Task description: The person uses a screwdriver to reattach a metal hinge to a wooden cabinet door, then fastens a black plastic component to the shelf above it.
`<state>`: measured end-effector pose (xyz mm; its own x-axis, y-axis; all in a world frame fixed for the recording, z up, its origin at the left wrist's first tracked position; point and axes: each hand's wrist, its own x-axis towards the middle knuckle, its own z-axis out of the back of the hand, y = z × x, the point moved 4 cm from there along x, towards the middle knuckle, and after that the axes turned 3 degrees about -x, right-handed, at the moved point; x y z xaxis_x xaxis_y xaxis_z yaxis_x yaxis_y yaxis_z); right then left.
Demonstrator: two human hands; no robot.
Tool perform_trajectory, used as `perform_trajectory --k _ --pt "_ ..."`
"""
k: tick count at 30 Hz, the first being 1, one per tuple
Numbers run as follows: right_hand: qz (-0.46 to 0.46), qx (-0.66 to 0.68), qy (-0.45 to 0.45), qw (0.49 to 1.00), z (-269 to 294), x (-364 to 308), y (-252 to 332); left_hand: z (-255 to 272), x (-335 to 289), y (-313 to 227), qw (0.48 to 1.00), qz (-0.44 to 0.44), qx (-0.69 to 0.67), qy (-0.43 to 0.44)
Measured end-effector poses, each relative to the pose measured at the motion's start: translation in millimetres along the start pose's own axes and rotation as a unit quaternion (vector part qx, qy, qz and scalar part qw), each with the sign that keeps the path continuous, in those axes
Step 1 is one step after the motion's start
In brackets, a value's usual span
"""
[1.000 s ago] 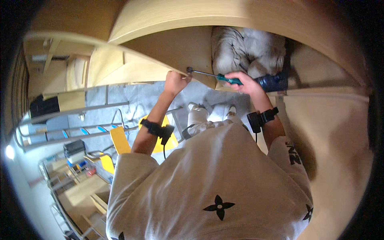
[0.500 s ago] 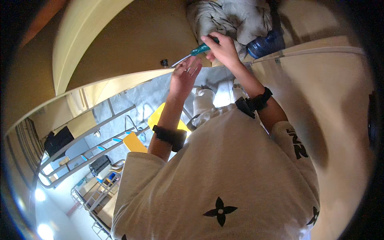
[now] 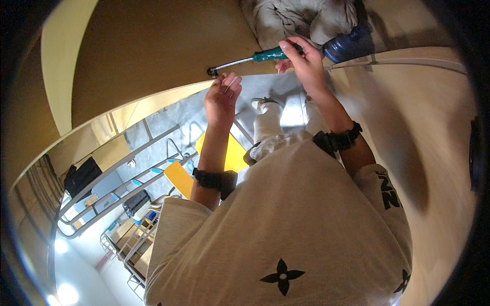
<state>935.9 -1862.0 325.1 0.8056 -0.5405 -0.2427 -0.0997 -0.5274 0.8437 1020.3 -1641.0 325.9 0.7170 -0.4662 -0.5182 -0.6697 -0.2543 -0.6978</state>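
Observation:
My right hand (image 3: 308,66) is closed around the green handle of a screwdriver (image 3: 268,55). Its metal shaft points left, and the tip meets a small black fitting (image 3: 212,73) on the brown wooden panel (image 3: 158,51). Just below the fitting is my left hand (image 3: 222,99), palm turned up, fingers loosely bent and apart. Its thumb and forefinger reach close to the fitting; whether they touch it I cannot tell. Nothing shows in that hand.
Beyond my right hand lie a bundled grey-white cloth (image 3: 291,23) and a dark blue plastic bottle (image 3: 349,45). A pale wooden panel (image 3: 434,127) rises on the right. Below the panel's edge are a metal ladder frame (image 3: 148,179), a yellow chair (image 3: 232,153) and grey floor tiles.
The screwdriver has swung flatter, its tip coming up from beside my left fingers to the black fitting. My left hand has shifted slightly left, beneath the fitting.

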Motion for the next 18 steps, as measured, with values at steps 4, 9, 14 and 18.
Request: perform_trajectory --k 4,9,14,18 --pt "0.004 -0.018 0.024 1.0 -13.1 -2.3 3.0 9.5 -1.2 -4.8 1.0 -0.011 -0.024 -0.004" --pt "-0.01 -0.014 0.006 1.0 -12.8 -2.1 0.5 3.8 -1.6 -2.2 0.997 -0.01 -0.07 0.009" --pt "0.092 -0.053 0.11 0.988 -15.5 -7.3 14.5 -17.7 -1.3 -1.3 0.992 0.023 -0.118 0.037" --pt "0.191 -0.195 0.233 0.933 -19.0 -23.5 42.1 -42.5 1.5 -10.2 0.975 -0.026 -0.201 0.094"
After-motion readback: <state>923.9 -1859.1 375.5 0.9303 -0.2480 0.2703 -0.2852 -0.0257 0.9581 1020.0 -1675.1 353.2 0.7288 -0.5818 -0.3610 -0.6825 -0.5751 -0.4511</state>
